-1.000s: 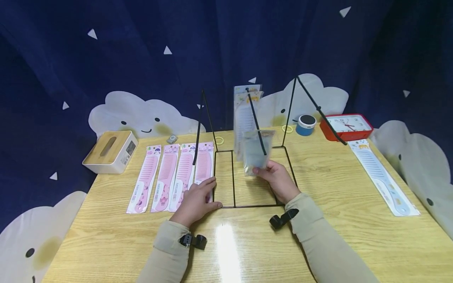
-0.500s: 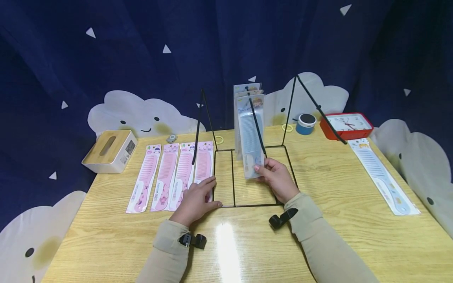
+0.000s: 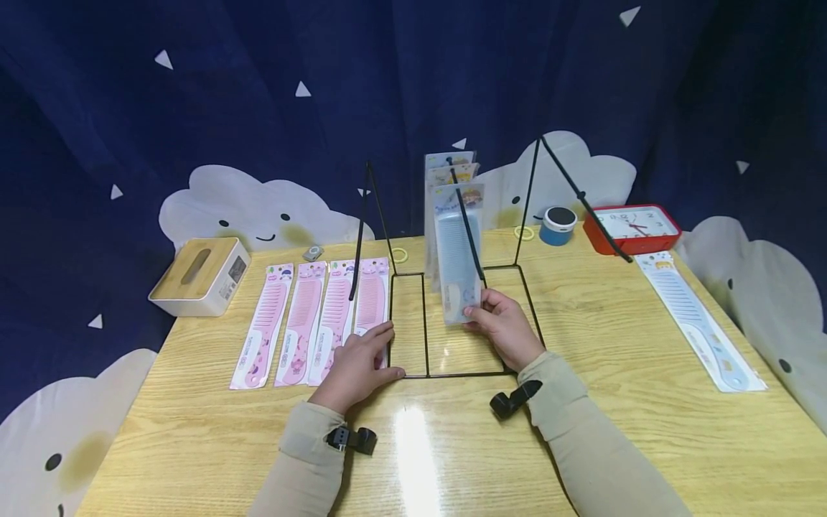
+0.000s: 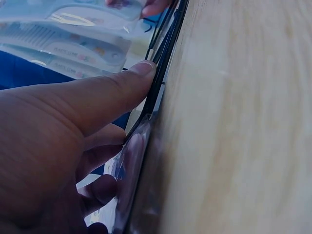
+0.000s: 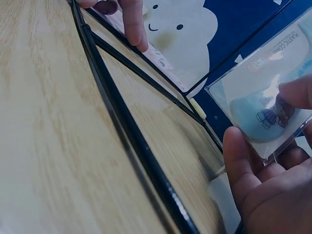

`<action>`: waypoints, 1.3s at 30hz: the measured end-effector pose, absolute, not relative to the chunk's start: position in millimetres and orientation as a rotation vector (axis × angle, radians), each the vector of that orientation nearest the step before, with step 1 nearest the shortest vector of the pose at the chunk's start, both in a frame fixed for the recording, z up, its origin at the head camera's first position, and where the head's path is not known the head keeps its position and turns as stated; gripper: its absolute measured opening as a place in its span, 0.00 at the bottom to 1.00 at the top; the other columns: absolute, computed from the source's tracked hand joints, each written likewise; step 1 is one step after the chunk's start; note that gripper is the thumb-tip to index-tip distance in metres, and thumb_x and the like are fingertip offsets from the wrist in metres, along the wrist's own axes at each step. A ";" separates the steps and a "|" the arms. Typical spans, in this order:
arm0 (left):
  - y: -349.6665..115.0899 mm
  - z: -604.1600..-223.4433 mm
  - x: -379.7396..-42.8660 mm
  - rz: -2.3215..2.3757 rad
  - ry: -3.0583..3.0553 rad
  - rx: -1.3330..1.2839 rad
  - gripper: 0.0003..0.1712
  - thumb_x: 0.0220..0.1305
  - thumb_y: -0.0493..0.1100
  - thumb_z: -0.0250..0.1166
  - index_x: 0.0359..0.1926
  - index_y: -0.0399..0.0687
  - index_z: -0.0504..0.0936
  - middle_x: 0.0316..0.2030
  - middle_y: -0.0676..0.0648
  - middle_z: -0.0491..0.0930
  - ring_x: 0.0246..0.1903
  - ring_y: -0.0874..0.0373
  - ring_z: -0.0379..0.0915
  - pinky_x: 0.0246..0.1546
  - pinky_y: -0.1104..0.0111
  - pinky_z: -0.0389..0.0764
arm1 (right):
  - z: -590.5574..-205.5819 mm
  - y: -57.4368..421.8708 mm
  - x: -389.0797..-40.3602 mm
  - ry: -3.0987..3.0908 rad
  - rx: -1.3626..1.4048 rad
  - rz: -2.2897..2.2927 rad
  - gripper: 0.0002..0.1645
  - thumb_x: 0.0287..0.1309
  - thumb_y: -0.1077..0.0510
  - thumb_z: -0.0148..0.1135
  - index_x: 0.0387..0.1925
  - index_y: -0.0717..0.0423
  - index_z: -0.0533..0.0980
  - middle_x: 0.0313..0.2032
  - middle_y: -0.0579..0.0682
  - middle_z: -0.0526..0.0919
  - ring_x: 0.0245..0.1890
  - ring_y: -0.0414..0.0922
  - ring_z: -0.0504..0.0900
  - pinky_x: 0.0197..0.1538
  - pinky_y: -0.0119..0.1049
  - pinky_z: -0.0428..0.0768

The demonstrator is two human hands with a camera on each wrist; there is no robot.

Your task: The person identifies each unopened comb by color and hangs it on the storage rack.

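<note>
In the head view, my right hand (image 3: 507, 327) pinches the lower end of a blue packaged comb (image 3: 457, 248) between thumb and fingers. This pack hangs upright at the middle prong of a black wire display rack (image 3: 446, 375); the prong crosses its front. More packaged combs (image 3: 450, 156) hang behind it, partly hidden. In the right wrist view, the pack's clear film and blue comb handle (image 5: 263, 117) show by the thumb. My left hand (image 3: 355, 366) rests at the rack's front left corner, thumb touching the front bar (image 4: 158, 83) and fingers by the side bar.
Several pink packaged combs (image 3: 300, 323) lie left of the rack. One blue packaged comb (image 3: 698, 323) lies at right, below a red clock (image 3: 633, 230). A blue speaker (image 3: 558, 226), a tissue box (image 3: 202, 276) and yellow rings (image 3: 400, 255) stand or lie toward the back.
The blue comb pack, first tilted flat toward me, has turned upright, its top rising along the middle prong, then dropping slightly. My right hand stays at its lower end. The left hand has not moved.
</note>
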State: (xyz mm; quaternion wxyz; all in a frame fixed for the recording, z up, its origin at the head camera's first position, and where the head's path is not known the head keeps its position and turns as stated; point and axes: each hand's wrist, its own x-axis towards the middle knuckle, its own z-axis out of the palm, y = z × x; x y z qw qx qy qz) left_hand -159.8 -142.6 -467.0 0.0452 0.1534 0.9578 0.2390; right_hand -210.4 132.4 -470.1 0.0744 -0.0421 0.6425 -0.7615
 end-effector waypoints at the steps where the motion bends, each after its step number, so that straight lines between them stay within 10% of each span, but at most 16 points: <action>1: -142.5 -466.9 -159.7 0.730 2.925 0.468 0.44 0.58 0.56 0.74 0.71 0.44 0.70 0.74 0.51 0.64 0.40 0.55 0.64 0.47 0.51 0.66 | -470.7 132.6 -210.7 1.927 -0.131 -2.284 0.16 0.64 0.69 0.61 0.52 0.71 0.73 0.47 0.53 0.82 0.44 0.45 0.83 0.48 0.43 0.83; 39: -141.6 -463.0 -157.9 0.752 2.936 0.480 0.44 0.57 0.55 0.75 0.71 0.43 0.71 0.73 0.50 0.65 0.37 0.56 0.63 0.41 0.58 0.64 | -469.1 133.4 -211.1 1.965 -0.127 -2.246 0.17 0.66 0.66 0.61 0.53 0.71 0.73 0.45 0.52 0.83 0.43 0.43 0.82 0.49 0.41 0.81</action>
